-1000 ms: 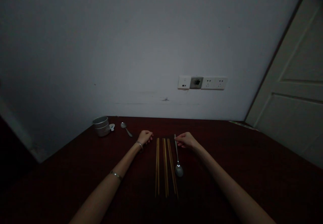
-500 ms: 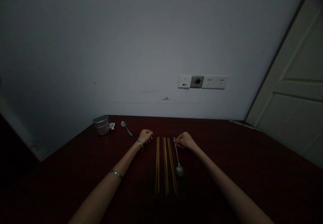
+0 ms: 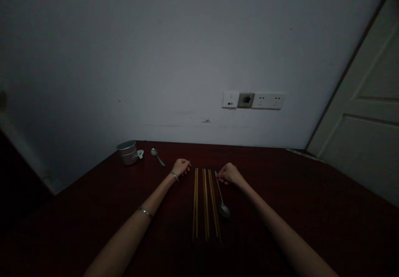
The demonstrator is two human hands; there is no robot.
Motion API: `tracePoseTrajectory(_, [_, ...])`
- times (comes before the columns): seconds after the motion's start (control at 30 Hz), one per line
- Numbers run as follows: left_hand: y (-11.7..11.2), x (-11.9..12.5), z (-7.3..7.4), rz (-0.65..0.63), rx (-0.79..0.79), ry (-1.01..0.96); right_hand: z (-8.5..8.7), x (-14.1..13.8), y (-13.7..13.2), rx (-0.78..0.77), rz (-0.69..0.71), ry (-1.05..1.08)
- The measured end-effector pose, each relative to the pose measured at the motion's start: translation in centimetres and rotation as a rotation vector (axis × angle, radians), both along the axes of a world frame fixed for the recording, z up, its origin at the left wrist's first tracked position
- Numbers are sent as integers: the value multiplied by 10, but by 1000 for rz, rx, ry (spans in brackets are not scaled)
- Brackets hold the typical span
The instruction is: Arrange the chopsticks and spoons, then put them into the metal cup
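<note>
- Because the room is dim, fine detail is hard to read, and both forearms are cut off by the bottom edge.
- One right hand [image 3: 228, 173]: curled, fingertips pinched on the twelve o'clock end of the spoon [image 3: 220, 192]. Its bowl lies on the table [image 3: 296, 194] toward six o'clock.
- One left hand [image 3: 181, 166]: loosely curled, knuckles up, resting on the table. Nothing shows in it, though its palm is hidden.
- Six chopsticks [image 3: 205, 204], as far as the light allows counting, lie in three pairs between the hands, running twelve to six o'clock. The spoon lies just beside the pair at three o'clock; contact cannot be made out.
- Two spoons in all: the second spoon [image 3: 158, 157] lies at ten o'clock from the left hand.
- One metal cup [image 3: 127, 152] stands farther out at ten o'clock, with a small white object [image 3: 140, 154], too small to identify, against it.
- Two bracelets [image 3: 145, 211] on the left arm.
- One strip of wall sockets [image 3: 253, 100] at twelve o'clock; a door [image 3: 368, 115], partly cut off, at two o'clock.
</note>
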State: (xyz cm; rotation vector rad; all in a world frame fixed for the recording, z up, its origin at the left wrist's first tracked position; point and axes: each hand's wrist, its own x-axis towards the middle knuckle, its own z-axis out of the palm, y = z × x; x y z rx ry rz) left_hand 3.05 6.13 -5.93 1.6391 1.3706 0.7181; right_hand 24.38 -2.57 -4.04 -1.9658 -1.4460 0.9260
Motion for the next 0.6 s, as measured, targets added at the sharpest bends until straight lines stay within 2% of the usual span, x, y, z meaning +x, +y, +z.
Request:
tracePoseTrajectory(0.4, [-5, 0, 4, 12, -5, -12, -6, 3, 1, 4, 17, 16])
tracePoseTrajectory(0.53, [-5, 0, 5, 20, -11, -12, -10, 15, 3, 162, -25, 24])
tracePoseTrajectory(0.6, [-6, 0, 4, 22, -10, -15, -13, 26, 3, 274, -75, -38])
